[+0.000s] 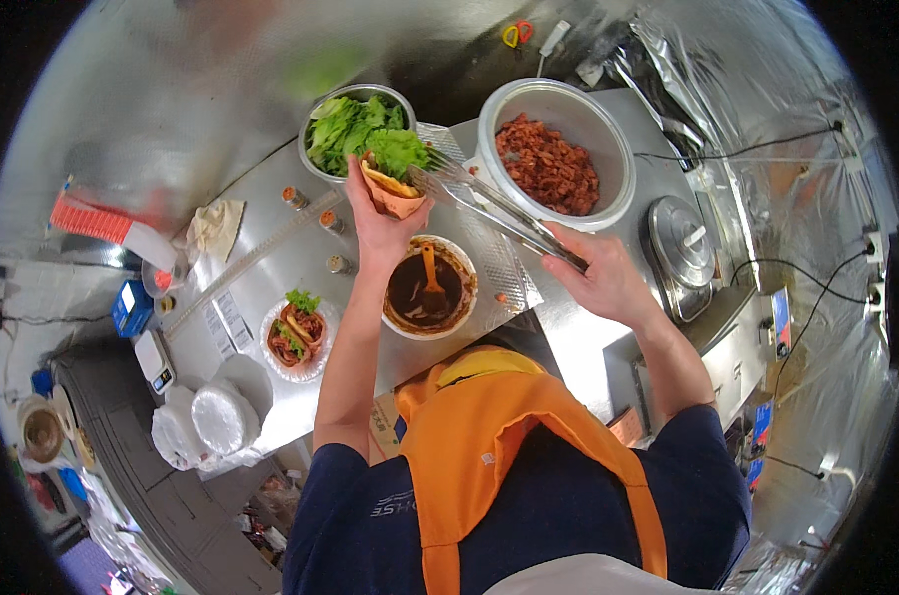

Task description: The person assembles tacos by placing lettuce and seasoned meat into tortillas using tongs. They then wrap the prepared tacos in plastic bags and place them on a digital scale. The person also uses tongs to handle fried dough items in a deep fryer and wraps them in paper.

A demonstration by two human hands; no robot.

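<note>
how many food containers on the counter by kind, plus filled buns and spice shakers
metal bowl of lettuce: 1
white pot of red chopped filling: 1
bowl of dark sauce: 1
filled buns: 2, one in the left hand, one on a paper plate
small spice shakers: 3
total: 8
The right hand holds metal tongs.
</note>
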